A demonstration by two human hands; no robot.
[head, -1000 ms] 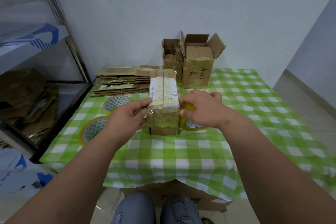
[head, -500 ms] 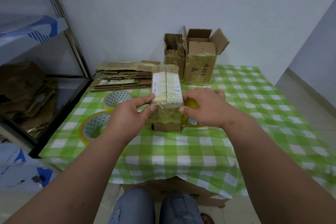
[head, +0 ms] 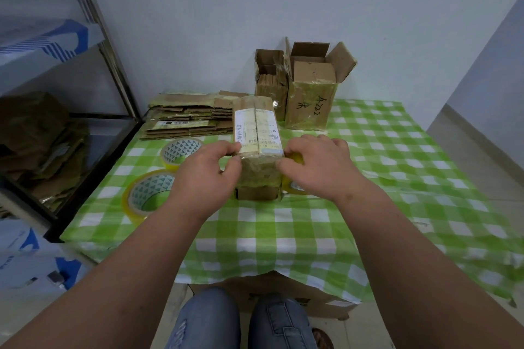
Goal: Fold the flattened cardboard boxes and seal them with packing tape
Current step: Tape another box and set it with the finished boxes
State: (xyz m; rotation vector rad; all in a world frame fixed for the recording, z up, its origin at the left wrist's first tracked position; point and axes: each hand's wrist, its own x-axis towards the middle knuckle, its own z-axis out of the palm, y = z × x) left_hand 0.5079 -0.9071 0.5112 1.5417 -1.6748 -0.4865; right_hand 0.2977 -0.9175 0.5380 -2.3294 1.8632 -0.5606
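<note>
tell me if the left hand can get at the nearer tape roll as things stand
Probably yes. The nearer tape roll lies open on the table just left of the left hand, nothing between them, but that hand would first have to let go of the box.

My table [head: 312,224] has a green checked cloth; on it lie two tape rolls [head: 150,193], flat cardboard [head: 187,119], the box [head: 258,150] and two open boxes [head: 309,93]

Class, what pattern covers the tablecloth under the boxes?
A green and white check on the tablecloth, seen best in the head view.
</note>
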